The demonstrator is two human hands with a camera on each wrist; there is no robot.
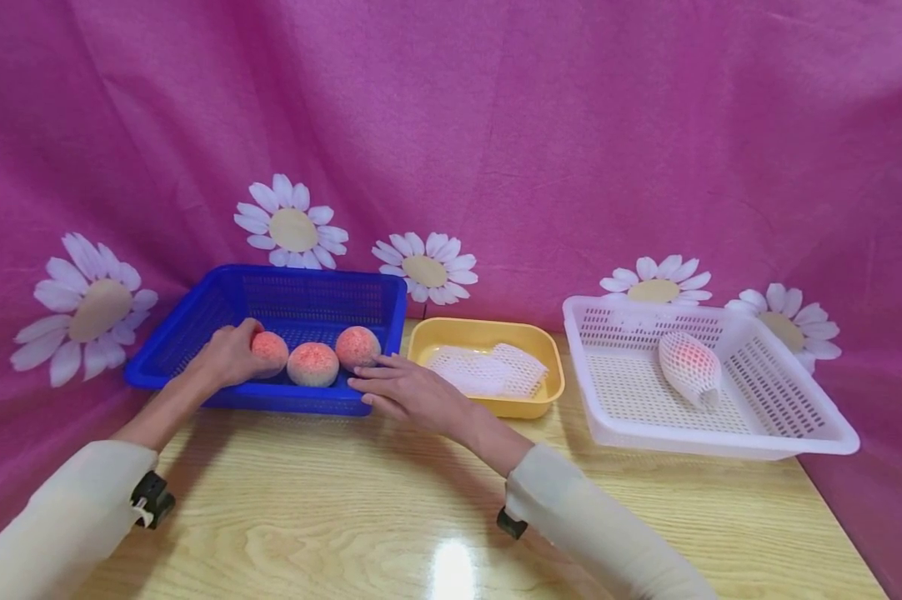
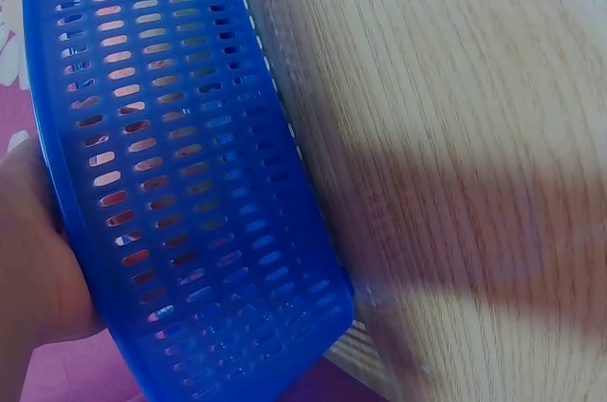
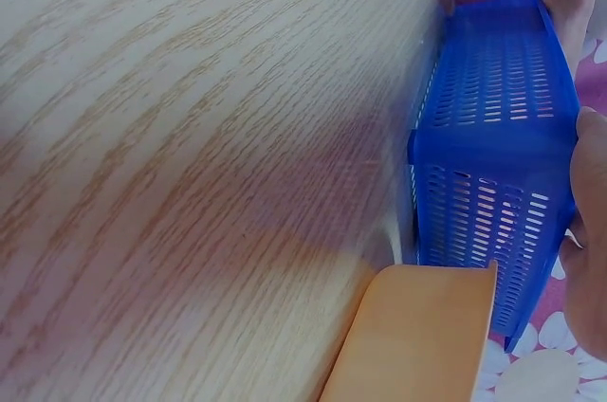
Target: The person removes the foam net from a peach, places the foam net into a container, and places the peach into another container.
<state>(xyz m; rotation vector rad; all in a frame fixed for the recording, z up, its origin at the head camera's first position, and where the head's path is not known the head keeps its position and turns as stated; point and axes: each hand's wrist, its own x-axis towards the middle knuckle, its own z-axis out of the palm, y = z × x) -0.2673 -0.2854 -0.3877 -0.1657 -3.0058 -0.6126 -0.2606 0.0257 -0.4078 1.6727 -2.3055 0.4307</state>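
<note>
Three peaches, pink above and pale below, sit in a row in the blue basket (image 1: 286,402): a left peach (image 1: 271,353), a middle peach (image 1: 313,365) and a right peach (image 1: 357,347). Reaching over the front rim, my left hand (image 1: 229,357) grips the left peach from its left side. My right hand (image 1: 421,396) spans the basket's front right corner, its fingers straight and their tips beside the right peach. In the left wrist view the slotted basket wall (image 2: 180,165) hides the left fingers. The right wrist view shows part of the right hand (image 3: 590,231) at the basket rim.
Right of the blue basket stands a yellow tray (image 1: 522,408) with white foam nets (image 1: 473,371) in it. Farther right, a white basket (image 1: 623,433) contains a peach in a foam net (image 1: 689,367). A pink flowered curtain (image 1: 496,150) hangs behind the wooden table (image 1: 331,500).
</note>
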